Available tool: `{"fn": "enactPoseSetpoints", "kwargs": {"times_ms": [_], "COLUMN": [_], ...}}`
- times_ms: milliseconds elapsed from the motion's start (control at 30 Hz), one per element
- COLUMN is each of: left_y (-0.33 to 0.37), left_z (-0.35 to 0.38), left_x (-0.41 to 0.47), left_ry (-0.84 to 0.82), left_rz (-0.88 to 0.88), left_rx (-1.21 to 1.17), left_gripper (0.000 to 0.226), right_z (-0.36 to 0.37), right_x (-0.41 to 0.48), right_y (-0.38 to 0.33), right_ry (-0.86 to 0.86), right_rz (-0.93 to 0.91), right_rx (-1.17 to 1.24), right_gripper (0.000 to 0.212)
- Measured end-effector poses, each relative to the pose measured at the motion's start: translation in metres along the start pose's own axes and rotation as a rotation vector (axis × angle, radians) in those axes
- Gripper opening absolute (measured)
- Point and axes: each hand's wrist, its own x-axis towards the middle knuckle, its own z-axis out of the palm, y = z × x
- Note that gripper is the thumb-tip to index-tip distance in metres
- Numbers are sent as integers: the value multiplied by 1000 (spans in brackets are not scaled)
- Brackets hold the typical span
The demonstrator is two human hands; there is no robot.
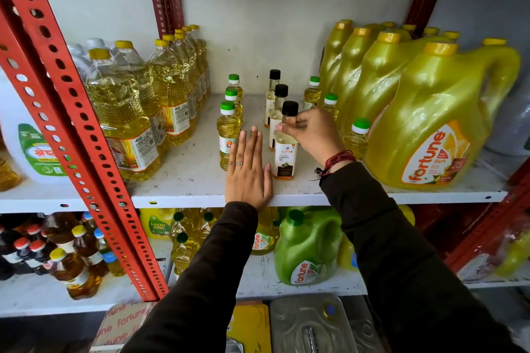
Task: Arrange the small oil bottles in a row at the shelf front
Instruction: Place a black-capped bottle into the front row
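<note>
White shelf [183, 180]: small oil bottles stand in three front-to-back files, not yet one row.
Right hand [312, 135]: fingers pinched around the neck of the black-capped coconut oil bottle [284, 157], likely to steer it without tipping.
Left hand [249, 172]: flat, open, empty, just beside the green-capped yellow bottle [228, 135], probably steadying.

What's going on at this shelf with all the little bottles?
A person is tidying small oil bottles on a shop shelf. The right hand grips the neck of the front black-capped coconut oil bottle. The left hand lies flat on the shelf beside it. The green-capped bottles stand in lines running front to back, not yet in a front row.
</note>
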Motion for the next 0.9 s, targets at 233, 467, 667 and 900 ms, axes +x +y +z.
{"fn": "enactPoseSetpoints", "kwargs": {"times_ms": [233,467,667,900], "left_y": [-1,0,2,1], "left_z": [0,-3,-3,-2], "left_x": [1,2,0,0], "left_ry": [-12,-25,-21,-22], "left_rz": [-5,-9,-11,-9], "left_rx": [1,-6,-11,-11], "left_gripper": [71,71,71,71], "right_z": [-12,-17,-19,-16], "right_x": [-26,-38,-41,-42], "right_y": [-4,-7,-5,-3], "right_ry": [22,49,44,89], "right_rz": [-17,-14,-11,-21], "right_rx": [-5,-2,-9,7], "right_gripper": [28,27,30,26]}}
